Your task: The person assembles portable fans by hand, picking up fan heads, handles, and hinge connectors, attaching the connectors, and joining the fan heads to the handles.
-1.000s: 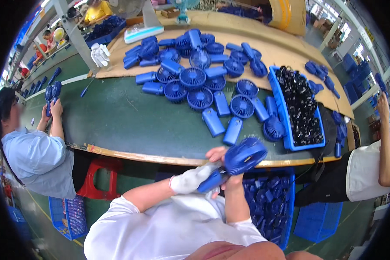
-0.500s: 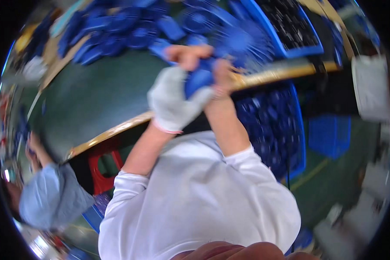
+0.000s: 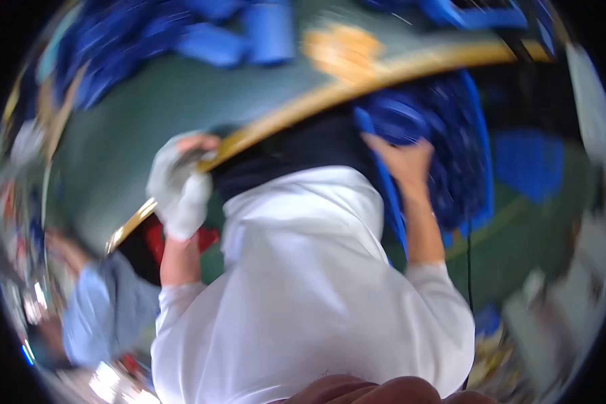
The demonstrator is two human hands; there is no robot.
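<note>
My right hand (image 3: 407, 161), bare, has its thumb and fingers spread around the near rim of a round blue plastic part (image 3: 397, 120). It is above the near left part of a blue crate (image 3: 485, 158) filled with similar dark blue parts. My left hand (image 3: 182, 182), in a white glove with bare fingertips, is at the table's front edge with its fingers curled. Something greyish shows between its thumb and fingers, too blurred to name.
On the green table (image 3: 141, 128), blue parts (image 3: 212, 44) are heaped at the far left, and a tan patch (image 3: 343, 50) lies near the wooden edge (image 3: 283, 124). A co-worker's blue sleeve (image 3: 97, 310) is at the left. A red stool (image 3: 156, 239) and a blue basket (image 3: 528, 161) stand below.
My hands have come apart from around a blue part above the table. The right moved down to the crate with a round blue part, the left toward the left along the table edge.
</note>
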